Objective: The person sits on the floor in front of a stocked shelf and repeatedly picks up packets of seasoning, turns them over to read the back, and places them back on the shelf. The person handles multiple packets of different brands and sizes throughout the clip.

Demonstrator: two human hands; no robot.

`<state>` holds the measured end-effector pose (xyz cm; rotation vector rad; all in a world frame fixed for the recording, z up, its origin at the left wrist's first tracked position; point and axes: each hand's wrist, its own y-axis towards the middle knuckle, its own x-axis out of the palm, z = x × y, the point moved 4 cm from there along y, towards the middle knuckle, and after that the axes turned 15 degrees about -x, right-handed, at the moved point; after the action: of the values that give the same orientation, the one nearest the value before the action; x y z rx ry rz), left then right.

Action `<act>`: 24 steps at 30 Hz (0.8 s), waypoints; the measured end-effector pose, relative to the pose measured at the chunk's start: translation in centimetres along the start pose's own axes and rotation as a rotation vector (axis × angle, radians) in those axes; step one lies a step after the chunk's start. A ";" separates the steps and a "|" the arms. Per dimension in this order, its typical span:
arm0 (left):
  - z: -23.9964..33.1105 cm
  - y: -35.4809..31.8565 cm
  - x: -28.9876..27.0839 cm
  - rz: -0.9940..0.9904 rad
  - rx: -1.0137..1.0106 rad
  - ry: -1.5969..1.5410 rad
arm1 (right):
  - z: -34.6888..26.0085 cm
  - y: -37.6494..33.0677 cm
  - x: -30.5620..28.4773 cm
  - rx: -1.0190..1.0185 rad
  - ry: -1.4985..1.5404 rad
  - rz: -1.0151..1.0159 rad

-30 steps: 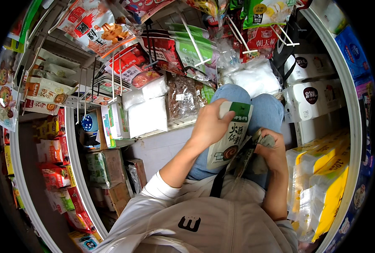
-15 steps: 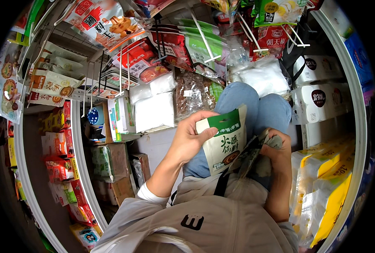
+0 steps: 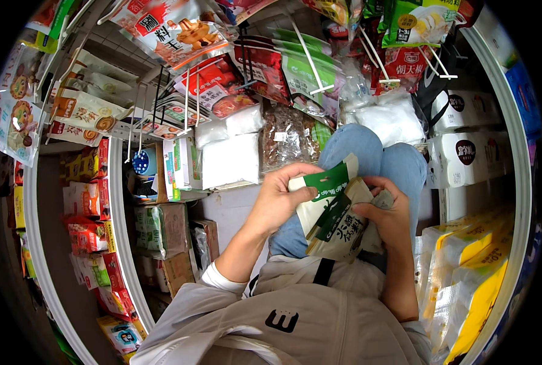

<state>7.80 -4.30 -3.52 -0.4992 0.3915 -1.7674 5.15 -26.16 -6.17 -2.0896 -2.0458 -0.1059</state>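
Over my lap, my left hand (image 3: 278, 198) pinches the upper left edge of a cream and green seasoning packet (image 3: 327, 180) between thumb and fingers. My right hand (image 3: 390, 214) grips a second packet (image 3: 342, 230) of the same colours, its thumb lying on the front. This second packet overlaps the lower part of the first, and I cannot tell whether more packets lie behind it. A crumpled grey cloth (image 3: 383, 199) pokes out among the right fingers. Below both packets are my knees in blue jeans (image 3: 351, 146).
Hanging packets (image 3: 310, 76) on metal hooks (image 3: 321, 90) fill the rack ahead. White bagged goods (image 3: 229, 161) and brown dried goods (image 3: 283, 137) lie on the shelf beneath. Paper rolls (image 3: 465, 155) and yellow-clear packs (image 3: 465, 274) stand at the right, shelves of red packets (image 3: 88, 234) at the left.
The right hand has turned its packet front-up and moved it left, over the first packet. The left hand keeps hold of its packet. The view has shifted slightly.
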 end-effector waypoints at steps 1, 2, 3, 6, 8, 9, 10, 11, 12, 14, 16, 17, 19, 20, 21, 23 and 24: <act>0.0 0.1 0.1 -0.007 0.020 0.033 | 0.3 0.1 -0.1 -0.007 -0.020 0.003; 0.1 0.1 0.1 -0.011 0.041 0.069 | 0.6 0.3 -0.1 -0.015 -0.037 0.003; 0.4 0.2 0.3 -0.014 0.035 0.091 | 0.8 0.4 0.0 -0.001 -0.027 -0.001; 0.9 0.4 0.6 -0.026 0.027 0.179 | 1.1 0.4 0.1 0.038 -0.012 0.001; 1.2 0.6 0.8 -0.017 0.018 0.221 | 0.5 0.6 0.4 0.044 -0.015 0.016; 1.6 0.7 1.0 -0.014 0.018 0.244 | 0.5 0.6 0.5 0.046 -0.028 0.017; 1.8 0.6 1.1 0.018 0.016 0.290 | 0.7 0.4 0.5 0.048 -0.041 0.017; 2.0 0.3 1.1 0.048 0.017 0.334 | 0.7 0.1 0.5 0.048 -0.056 0.020; 2.2 0.1 1.1 0.079 0.018 0.377 | 0.7 0.1 0.5 0.051 -0.037 0.023; 1.9 -0.1 0.9 0.107 0.025 0.421 | 0.8 0.2 0.3 0.039 -0.021 0.041; 1.4 0.2 0.3 0.111 0.052 0.411 | 0.6 0.4 0.3 0.030 0.020 0.073; 0.8 0.3 -0.3 0.100 0.073 0.379 | 0.3 0.5 0.5 0.030 0.054 0.096; 0.1 0.2 -0.8 0.090 0.079 0.320 | 0.2 0.6 1.0 0.034 0.094 0.119; 0.0 0.3 -1.0 0.089 0.069 0.292 | 0.2 0.7 1.1 0.033 0.099 0.118; -0.1 0.3 -1.1 0.087 0.058 0.265 | 0.2 0.7 1.2 0.032 0.103 0.118; 0.0 0.3 -1.1 0.098 0.083 0.184 | 0.1 0.8 1.8 0.021 0.109 0.119; 0.1 0.3 -0.9 0.112 0.115 0.125 | 0.1 0.7 2.0 0.015 0.112 0.120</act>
<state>8.33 -3.53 -3.67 -0.2806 0.3951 -1.7063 5.93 -24.21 -5.92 -2.1400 -1.8480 -0.1835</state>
